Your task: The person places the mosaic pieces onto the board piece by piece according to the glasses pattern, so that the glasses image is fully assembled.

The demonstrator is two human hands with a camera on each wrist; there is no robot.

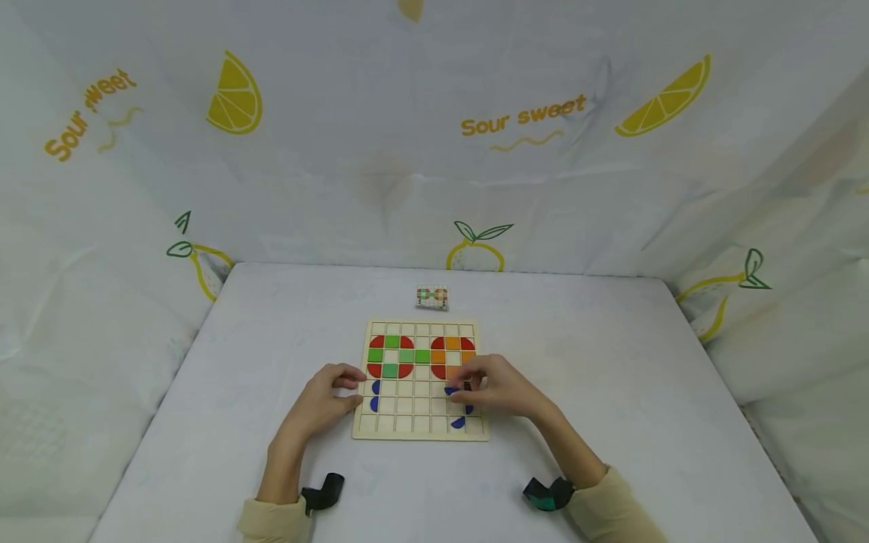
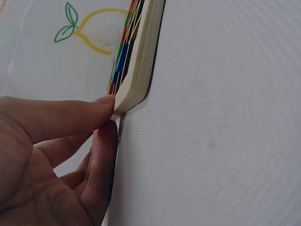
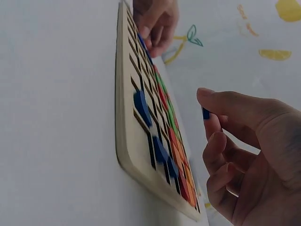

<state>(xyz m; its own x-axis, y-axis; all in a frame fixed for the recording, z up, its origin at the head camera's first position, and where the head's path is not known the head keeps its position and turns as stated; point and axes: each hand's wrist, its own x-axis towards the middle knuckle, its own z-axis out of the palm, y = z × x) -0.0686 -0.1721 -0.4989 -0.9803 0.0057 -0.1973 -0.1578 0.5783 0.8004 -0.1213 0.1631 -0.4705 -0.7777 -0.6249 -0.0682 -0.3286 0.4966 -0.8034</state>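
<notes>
A pale wooden grid board [image 1: 412, 436] lies on the table with red, green and orange pieces in its far rows. My left hand [image 1: 322, 400] is at the board's left edge, thumb and forefinger spread apart and touching it. Beside them, two blue rounded pieces [image 1: 374, 404] sit in the leftmost column. Over the board's right side my right hand [image 1: 504, 386] pinches a small blue piece [image 3: 206, 114] between thumb and forefinger. Below that hand, another blue piece [image 1: 458, 423] lies in the nearest row, and more blue shows near the right edge, partly covered by the hand.
A small pattern card [image 1: 432, 297] stands just beyond the board, printed with a similar coloured design. White cloth with lemon prints [image 1: 234, 94] hangs behind and at both sides. Dark wrist cameras [image 1: 323, 493] are strapped to both wrists.
</notes>
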